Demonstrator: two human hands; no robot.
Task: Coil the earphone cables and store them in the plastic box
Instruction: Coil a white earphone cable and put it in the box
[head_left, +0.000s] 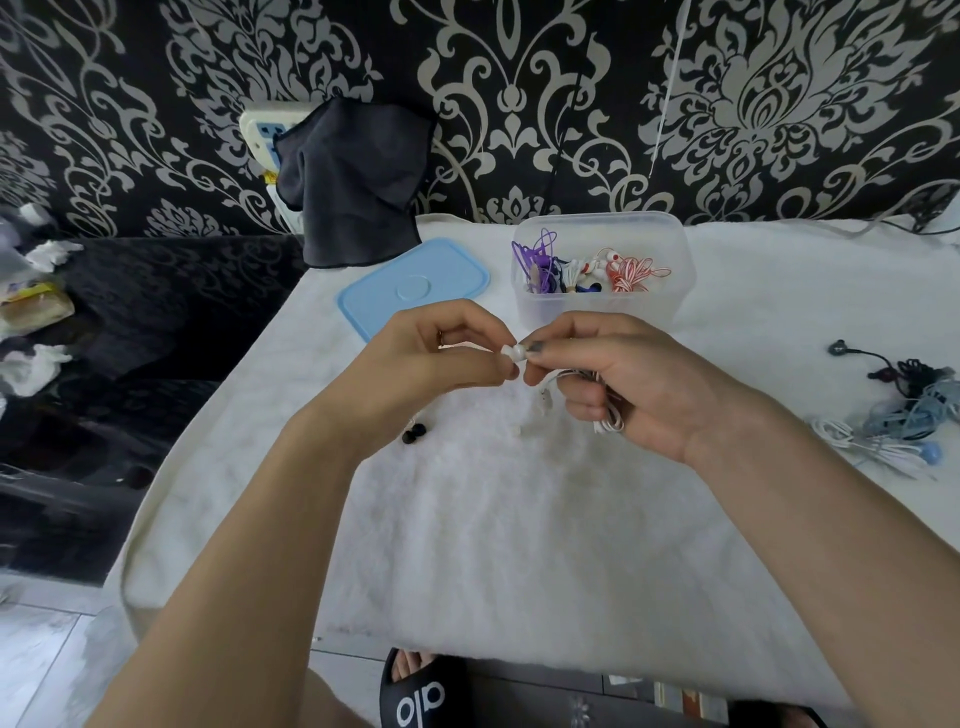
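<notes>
Left hand (436, 358) pinches the white earbud (511, 353); right hand (618, 379) grips the thin white earphone cable (608, 418) coiled, keeping loops gathered for the clear plastic box (602, 306).

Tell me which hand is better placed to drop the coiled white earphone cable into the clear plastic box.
Probably the right hand: it already grips the white earphone cable, and the clear plastic box stands open just beyond it.

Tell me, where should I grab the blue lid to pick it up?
Grab the blue lid by its near rim, coming from the front. It lies flat on the white cloth left of the plastic box, so only the thin raised edge gives your fingers something to pinch, probably easiest at the near left corner.
</notes>
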